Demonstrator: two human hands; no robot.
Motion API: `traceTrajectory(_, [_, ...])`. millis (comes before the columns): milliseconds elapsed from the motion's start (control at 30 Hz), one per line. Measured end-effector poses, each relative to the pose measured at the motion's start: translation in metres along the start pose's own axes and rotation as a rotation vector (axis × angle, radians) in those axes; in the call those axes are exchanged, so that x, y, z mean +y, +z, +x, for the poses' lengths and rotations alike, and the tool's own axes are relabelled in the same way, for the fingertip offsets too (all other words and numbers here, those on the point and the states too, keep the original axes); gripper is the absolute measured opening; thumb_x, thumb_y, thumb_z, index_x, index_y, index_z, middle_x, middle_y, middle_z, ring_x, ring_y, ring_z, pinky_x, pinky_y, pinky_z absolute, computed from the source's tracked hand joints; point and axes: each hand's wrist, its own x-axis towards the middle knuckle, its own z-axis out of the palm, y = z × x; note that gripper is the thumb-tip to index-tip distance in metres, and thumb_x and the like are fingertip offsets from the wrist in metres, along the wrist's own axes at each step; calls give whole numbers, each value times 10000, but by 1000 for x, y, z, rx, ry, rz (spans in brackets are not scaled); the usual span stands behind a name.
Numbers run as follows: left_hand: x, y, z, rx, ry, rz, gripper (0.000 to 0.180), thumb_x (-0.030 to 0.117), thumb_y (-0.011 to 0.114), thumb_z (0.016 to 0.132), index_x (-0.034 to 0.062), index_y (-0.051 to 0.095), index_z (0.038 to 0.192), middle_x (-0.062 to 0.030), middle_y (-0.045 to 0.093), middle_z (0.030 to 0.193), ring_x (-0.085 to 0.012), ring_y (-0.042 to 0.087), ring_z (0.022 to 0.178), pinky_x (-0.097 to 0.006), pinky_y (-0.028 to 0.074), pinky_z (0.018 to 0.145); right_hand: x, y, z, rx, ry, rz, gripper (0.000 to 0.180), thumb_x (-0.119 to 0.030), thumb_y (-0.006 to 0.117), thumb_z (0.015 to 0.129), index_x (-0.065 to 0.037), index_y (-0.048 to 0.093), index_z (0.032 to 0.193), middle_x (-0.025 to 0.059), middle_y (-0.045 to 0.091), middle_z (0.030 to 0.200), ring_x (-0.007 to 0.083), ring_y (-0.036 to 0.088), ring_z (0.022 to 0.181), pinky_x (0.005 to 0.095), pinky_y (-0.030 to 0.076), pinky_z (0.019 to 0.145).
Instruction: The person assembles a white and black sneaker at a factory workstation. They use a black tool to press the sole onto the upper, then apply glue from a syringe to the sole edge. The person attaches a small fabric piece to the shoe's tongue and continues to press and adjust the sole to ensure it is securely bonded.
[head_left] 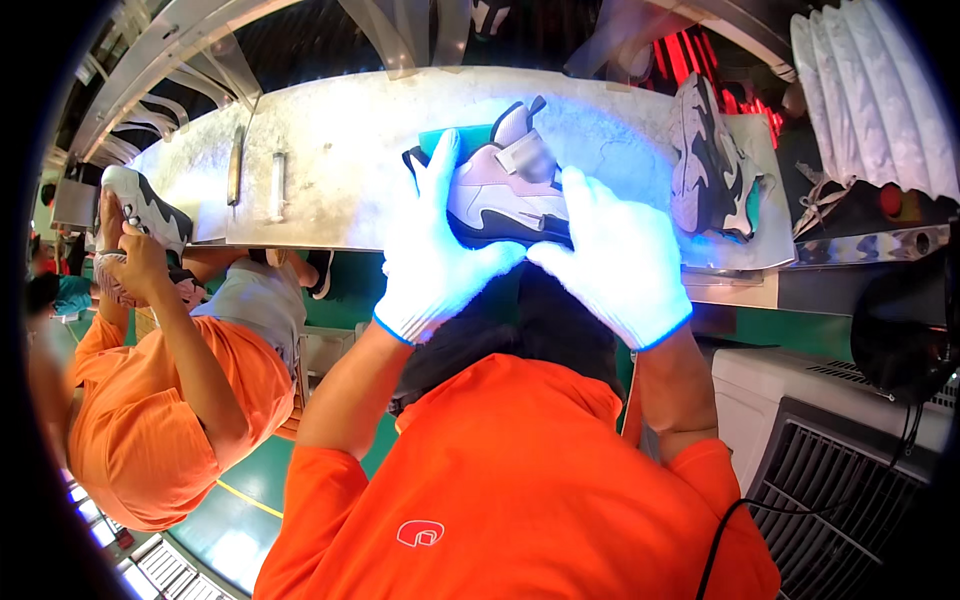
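A sneaker point(490, 193) in pale lilac, white and black lies on its side at the near edge of the worktable, between my two hands. My left hand point(425, 240), in a white knit glove with a blue cuff, grips its left end; the fingers point up along the shoe and the thumb lies by its lower edge. My right hand point(615, 250), gloved alike, is closed on the right end, which its fingers hide. The two thumbs nearly meet below the shoe. A teal piece point(470, 139) shows behind it. Bright bluish light washes out both gloves.
Another sneaker point(705, 160) stands at the table's right, near a ribbed white duct point(875, 95). A slim tool point(236, 165) and a clear syringe-like tube point(278, 185) lie on the worktable point(340, 150). At left, a co-worker in orange point(170, 400) holds a white-and-black shoe point(150, 205).
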Motion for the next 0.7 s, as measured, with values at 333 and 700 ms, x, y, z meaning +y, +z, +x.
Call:
traceTrajectory(333, [10,-23,16,-214,-317,-440,1489,264,1069,541,70,271,1782,-256,493,1620,-400,526,1508,-475,497,1225,-1,10,-7,-7,13,22,823,-478,899,857,27,625,1446,194,762,1225,393,788,927,479,628,774])
traceTrajectory(700, [-100,-11,87,-178,170,-313,808,409,788,1006,-4,520,1646,-265,690,1481,-347,673,1386,-435,527,1156,33,-4,59,-36,-97,130,518,-458,848,898,-1,740,1118,232,788,912,425,792,884,520,635,800])
